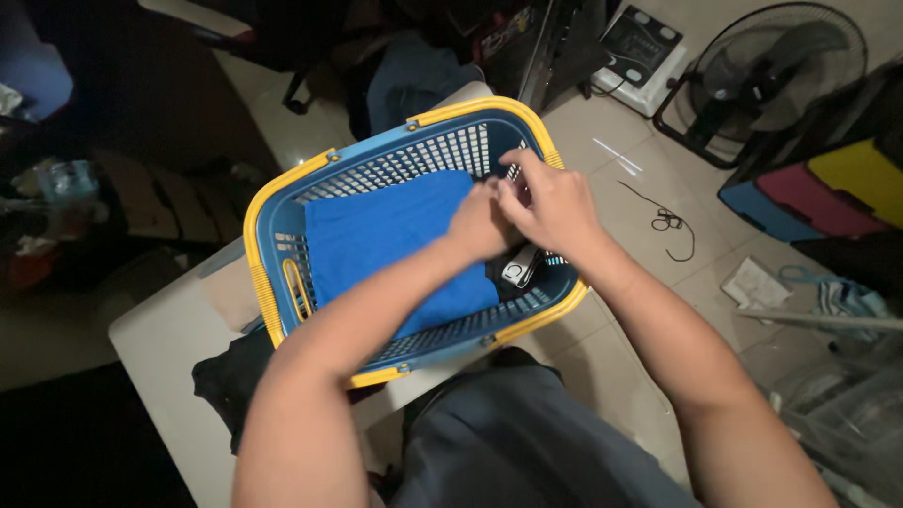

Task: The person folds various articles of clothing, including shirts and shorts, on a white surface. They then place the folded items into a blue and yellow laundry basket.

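Note:
A blue plastic basket (pixel 282 273) with a yellow rim stands on a pale table (pixel 160 348). A folded blue cloth (pixel 386 235) lies inside it on the left. My left hand (pixel 478 224) and my right hand (pixel 550 202) are together inside the basket at its right end, fingers bunched as if pinching something small; what they hold is hidden. Just below them lies a small dark and silver object (pixel 519 265) on the basket floor.
Dark cloth (pixel 226 376) lies on the table by the basket's near corner. On the tiled floor to the right are a standing fan (pixel 771 75), a black cord (pixel 670 224), coloured folders (pixel 828 188), paper and clear plastic. A scale-like device (pixel 640 47) sits farther back.

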